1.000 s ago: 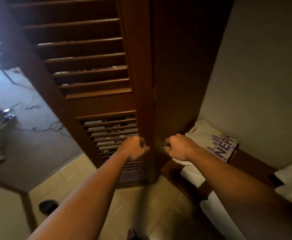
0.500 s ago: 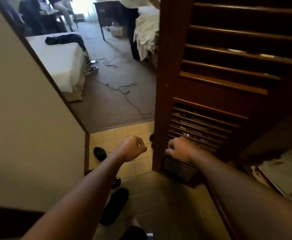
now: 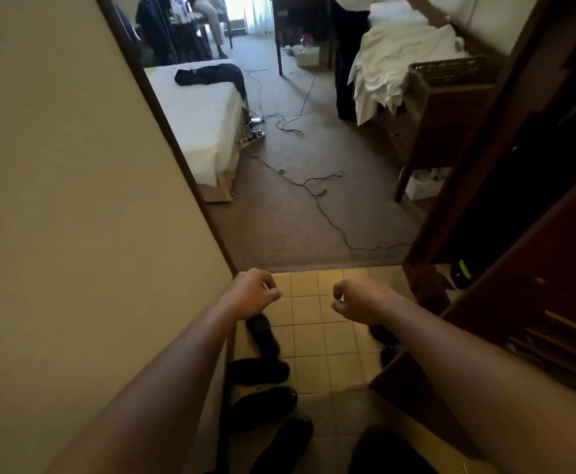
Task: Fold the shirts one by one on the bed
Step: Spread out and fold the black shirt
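I stand on a tiled entry floor (image 3: 313,313) and look into a bedroom. My left hand (image 3: 254,290) and my right hand (image 3: 356,299) are held out in front of me, fingers curled, holding nothing. Far ahead on the left is a white bed (image 3: 197,124) with a dark shirt (image 3: 211,74) lying crumpled on its far end. Both hands are well short of the bed.
A second bed (image 3: 392,63) with rumpled white sheets stands at the back right, a person in dark trousers (image 3: 346,56) beside it. A wicker basket (image 3: 450,73) is nearby. Cables (image 3: 313,189) trail over the carpet. Dark shoes (image 3: 262,336) lie at my feet. A beige wall (image 3: 74,200) is left, a brown wardrobe (image 3: 536,268) right.
My view has swung from the louvred wardrobe door to the bedroom. Both hands have come away from the door and stay curled and held out.
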Motion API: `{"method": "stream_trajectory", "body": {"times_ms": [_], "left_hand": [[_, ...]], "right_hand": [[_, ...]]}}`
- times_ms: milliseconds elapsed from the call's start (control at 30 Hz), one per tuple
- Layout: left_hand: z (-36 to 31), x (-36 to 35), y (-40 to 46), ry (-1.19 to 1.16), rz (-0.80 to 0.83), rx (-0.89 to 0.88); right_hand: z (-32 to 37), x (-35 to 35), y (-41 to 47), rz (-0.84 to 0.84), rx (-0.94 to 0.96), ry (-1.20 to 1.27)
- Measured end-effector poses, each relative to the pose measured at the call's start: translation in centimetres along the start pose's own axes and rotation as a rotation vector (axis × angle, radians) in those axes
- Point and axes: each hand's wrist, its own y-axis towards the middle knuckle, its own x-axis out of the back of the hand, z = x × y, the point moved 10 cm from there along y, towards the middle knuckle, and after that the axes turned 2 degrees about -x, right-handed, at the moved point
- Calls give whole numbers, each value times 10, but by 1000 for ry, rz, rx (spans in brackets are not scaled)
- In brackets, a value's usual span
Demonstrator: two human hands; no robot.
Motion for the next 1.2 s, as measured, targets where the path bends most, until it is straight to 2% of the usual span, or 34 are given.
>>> {"method": "stream_trajectory", "body": {"times_ms": [100, 300, 467, 667, 933, 1200], "left_hand": [[8, 24, 45, 4, -1, 1], [2, 65, 151, 0, -12, -15], [13, 106, 251, 28, 12, 83], [18, 157, 336, 8, -30, 132], [18, 212, 461, 23, 103, 118], [37, 317, 648, 105, 132, 101]], "right_hand": [[7, 26, 54, -25, 27, -27], [6, 62, 181, 32, 91, -77], [11, 115, 300, 96, 155, -84], [3, 174, 390, 106, 226, -100], [-20, 244, 517, 84, 190, 59], [-29, 338, 692, 119, 102, 51]]}}
